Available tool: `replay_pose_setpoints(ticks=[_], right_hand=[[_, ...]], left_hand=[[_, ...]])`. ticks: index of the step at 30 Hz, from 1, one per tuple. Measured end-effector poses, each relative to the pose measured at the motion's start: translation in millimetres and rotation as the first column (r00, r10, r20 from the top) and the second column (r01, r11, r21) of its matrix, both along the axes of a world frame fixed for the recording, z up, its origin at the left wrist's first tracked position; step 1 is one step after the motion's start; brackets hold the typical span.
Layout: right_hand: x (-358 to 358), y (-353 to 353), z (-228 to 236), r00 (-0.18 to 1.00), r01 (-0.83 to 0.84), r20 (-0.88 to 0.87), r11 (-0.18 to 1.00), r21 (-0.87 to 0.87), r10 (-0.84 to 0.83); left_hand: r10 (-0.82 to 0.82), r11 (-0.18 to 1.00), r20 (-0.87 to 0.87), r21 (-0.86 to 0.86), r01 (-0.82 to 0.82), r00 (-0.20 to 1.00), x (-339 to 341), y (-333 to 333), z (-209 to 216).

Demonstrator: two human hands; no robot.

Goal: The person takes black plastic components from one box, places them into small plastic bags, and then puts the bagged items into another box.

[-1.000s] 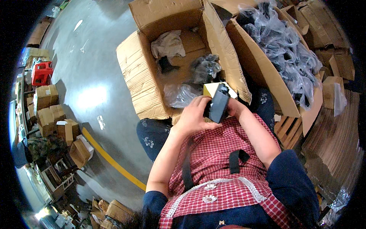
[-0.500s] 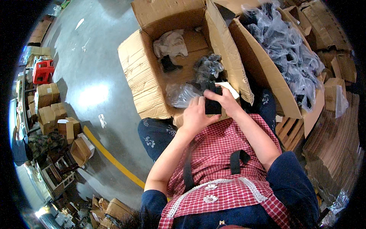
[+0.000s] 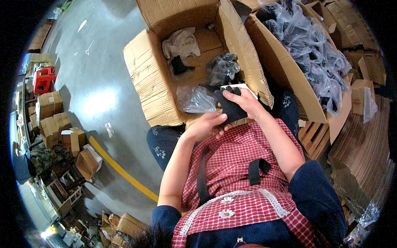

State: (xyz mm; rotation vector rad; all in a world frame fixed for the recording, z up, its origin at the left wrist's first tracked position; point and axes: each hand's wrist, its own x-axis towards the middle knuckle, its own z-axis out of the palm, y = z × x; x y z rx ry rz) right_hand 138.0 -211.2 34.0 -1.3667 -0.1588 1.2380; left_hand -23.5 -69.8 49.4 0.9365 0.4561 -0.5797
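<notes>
My right hand (image 3: 248, 103) grips a black glove (image 3: 234, 110) in front of my lap, its thumb lying across the fabric near the finger ends. Behind the glove's upper end shows the edge of a white card (image 3: 250, 88). At the glove's lower left edge, my left hand (image 3: 205, 126) pinches it, thumb on top and fingers curled partly out of sight below. Just beyond both hands stands an open cardboard box (image 3: 145, 74). Inside it lie a clear plastic bag (image 3: 194, 100), a dark bundle in clear plastic (image 3: 223, 69), a black item (image 3: 179, 66) and a crumpled whitish cloth (image 3: 182, 43).
To the right, a second carton (image 3: 285, 70) is heaped with plastic-bagged dark goods (image 3: 311, 53). A wooden pallet (image 3: 315, 138) and stacked flat cardboard (image 3: 359, 153) lie nearer on that side. On the left are a yellow floor line (image 3: 124, 170), small boxes (image 3: 50, 103) and a red stool (image 3: 44, 79).
My left hand has drawn down and turned, from lying over the glove's left side to pinching its lower left edge. The glove now tilts and shows more of its surface in my right hand.
</notes>
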Motion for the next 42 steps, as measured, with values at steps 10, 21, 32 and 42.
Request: replay_pose_setpoints(ticks=[10, 21, 32, 42], right_hand=[[-4, 7, 3, 0.991, 0.136, 0.008, 0.989, -0.065, -0.136], [-4, 4, -30, 0.899, -0.098, 0.425, 0.994, -0.038, 0.105], [-1, -13, -30, 0.288, -0.09, 0.628, 0.673, -0.734, 0.723], [-60, -43, 117, 0.109, -0.334, 0.992, 0.937, 0.104, -0.071]], left_hand=[[0.345, 0.938, -0.038, -0.009, -0.345, 0.938, 2, -16, 3], [0.321, 0.93, -0.043, 0.204, -0.307, 0.946, -30, -24, 5], [0.793, 0.594, 0.027, 0.19, -0.782, 0.609, -52, -16, 7], [0.946, 0.297, 0.153, -0.049, -0.954, 0.286, -95, -24, 43]])
